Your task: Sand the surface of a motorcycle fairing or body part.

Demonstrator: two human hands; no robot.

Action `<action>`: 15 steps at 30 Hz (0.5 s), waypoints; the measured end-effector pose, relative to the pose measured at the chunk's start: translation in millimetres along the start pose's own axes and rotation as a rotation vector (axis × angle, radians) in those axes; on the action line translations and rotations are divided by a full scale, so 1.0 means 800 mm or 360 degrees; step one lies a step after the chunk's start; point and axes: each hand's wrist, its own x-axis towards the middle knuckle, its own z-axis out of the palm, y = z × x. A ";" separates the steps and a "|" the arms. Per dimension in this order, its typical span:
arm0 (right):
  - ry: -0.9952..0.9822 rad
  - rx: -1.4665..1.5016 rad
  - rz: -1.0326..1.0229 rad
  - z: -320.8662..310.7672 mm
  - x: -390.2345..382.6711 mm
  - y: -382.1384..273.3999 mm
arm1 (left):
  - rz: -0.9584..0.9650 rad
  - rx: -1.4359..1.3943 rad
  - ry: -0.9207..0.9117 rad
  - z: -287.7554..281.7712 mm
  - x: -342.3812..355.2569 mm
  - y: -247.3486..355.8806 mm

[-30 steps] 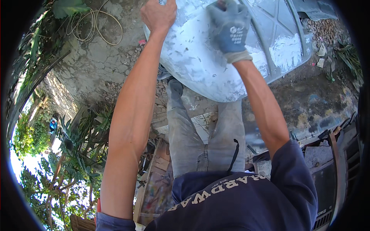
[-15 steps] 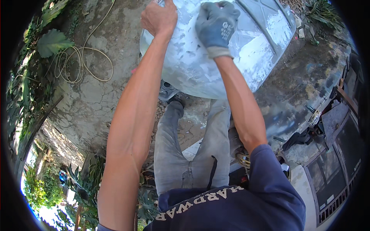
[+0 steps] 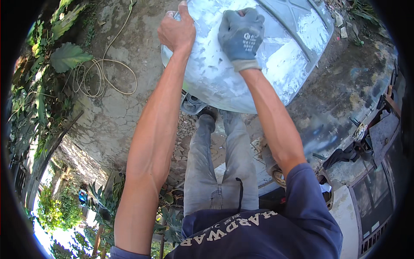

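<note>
A large, curved grey panel (image 3: 207, 82), like a vehicle body panel, is smeared with white patches. Its far side runs out of view. My bare left hand (image 3: 176, 33) is curled over the panel's left edge, thumb pointing away from me. On the panel's surface rests my right hand (image 3: 241, 38), in a grey-blue coated glove with a pale cuff. The gloved fingers are bent into a fist, and whatever they may hold is hidden beneath them. Raised ribs (image 3: 289, 23) cross the panel to the right of the glove.
Below the panel's near edge, a round grey part (image 3: 192, 103) lies by my foot. A thin cable (image 3: 101, 77) is coiled on the cracked concrete at left, beside leafy plants (image 3: 69, 56). A framed dark window panel (image 3: 373, 198) and dark cloth (image 3: 345, 155) lie at right.
The view has shifted a little, so the ground and coiled cable appear farther right. My gloved hand sits slightly lower in the picture. My left hand stays at the panel's left edge.
</note>
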 end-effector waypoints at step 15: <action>-0.0115 0.0043 0.0293 -0.007 -0.014 -0.048 | 0.0159 0.0087 0.0029 0.002 0.001 -0.020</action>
